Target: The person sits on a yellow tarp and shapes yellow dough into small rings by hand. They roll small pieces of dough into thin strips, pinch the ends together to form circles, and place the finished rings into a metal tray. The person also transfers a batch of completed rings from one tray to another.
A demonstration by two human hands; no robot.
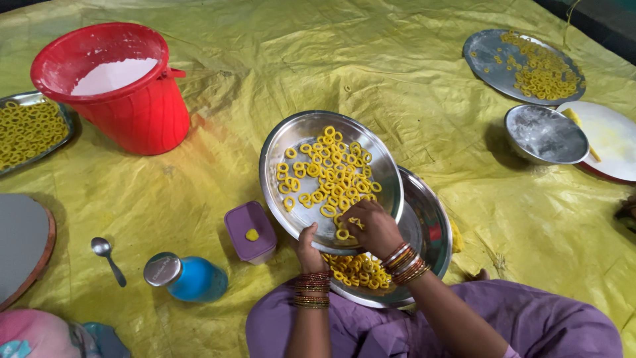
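While your left hand (309,246) grips the near rim of the tilted steel plate (301,136), fingers closed on its edge, your right hand (374,227) lies curled over the yellow rings (333,174) at the plate's lower edge, fingertips closed on a ring or two. That plate leans over a second steel plate (434,219) just beneath it, where more rings (358,270) are heaped near your lap. Both plates rest on the yellow sheet (411,79) spread on the floor. Left of the plates sit a small purple box (250,230), a blue bottle (192,278) on its side and a spoon (106,255). A red bucket (142,109) of white powder stands far left, beside a tray (30,129) of rings. Far right are another plate (487,56) with rings, a steel bowl (544,132) and a white plate (613,136).
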